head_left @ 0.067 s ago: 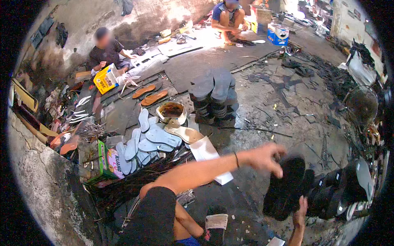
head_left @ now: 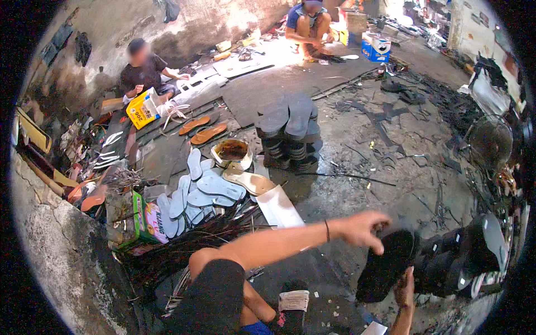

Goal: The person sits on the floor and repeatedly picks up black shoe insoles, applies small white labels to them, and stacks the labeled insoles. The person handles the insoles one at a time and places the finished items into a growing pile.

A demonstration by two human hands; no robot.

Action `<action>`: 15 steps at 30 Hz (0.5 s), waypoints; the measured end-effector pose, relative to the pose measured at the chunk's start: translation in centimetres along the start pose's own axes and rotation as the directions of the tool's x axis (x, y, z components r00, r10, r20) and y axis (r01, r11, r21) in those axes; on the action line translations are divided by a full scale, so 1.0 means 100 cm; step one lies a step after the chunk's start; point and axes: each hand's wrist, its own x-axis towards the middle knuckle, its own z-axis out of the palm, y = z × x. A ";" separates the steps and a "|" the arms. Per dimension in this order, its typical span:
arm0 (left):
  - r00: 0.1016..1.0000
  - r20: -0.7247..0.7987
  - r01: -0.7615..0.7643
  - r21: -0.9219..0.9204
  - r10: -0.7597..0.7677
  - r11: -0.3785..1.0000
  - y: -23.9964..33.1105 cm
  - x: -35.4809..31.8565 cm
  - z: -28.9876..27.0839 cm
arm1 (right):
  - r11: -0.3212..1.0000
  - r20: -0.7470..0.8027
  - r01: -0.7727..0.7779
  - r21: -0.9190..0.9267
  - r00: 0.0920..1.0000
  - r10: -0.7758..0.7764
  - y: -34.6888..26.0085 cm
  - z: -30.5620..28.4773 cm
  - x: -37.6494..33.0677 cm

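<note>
My left arm reaches across the floor toward the right, a dark band on its wrist. My left hand (head_left: pixel 364 229), thumb and fingers apart, is just beside the top of a dark pair or stack of black shoe soles (head_left: pixel 385 268). It grips nothing that I can see. At the near right side of the same soles is my right hand (head_left: pixel 404 289), its fingers stretched upward along their edge. Whether it presses on them is hard to make out. More black soles (head_left: pixel 441 262) stand in a row to the right, some with small white tags.
Grey-blue insoles (head_left: pixel 218 187) lie heaped left of centre beside a tub of brown paste (head_left: pixel 233 153). A tall stack of black soles (head_left: pixel 287 134) stands beyond. Orange sandals (head_left: pixel 209 134) and a yellow container (head_left: pixel 143 110) are farther left. Two people sit or squat at the back. Scraps litter the floor.
My left hand has dropped slightly and shifted a little right. My right hand has come a bit closer to the black soles' edge. The view has shifted slightly.
</note>
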 end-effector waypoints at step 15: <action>0.931 -0.237 -0.074 0.625 0.279 0.777 0.002 0.002 0.134 | 0.258 0.100 0.687 -0.680 0.435 -0.895 0.103 0.033 0.028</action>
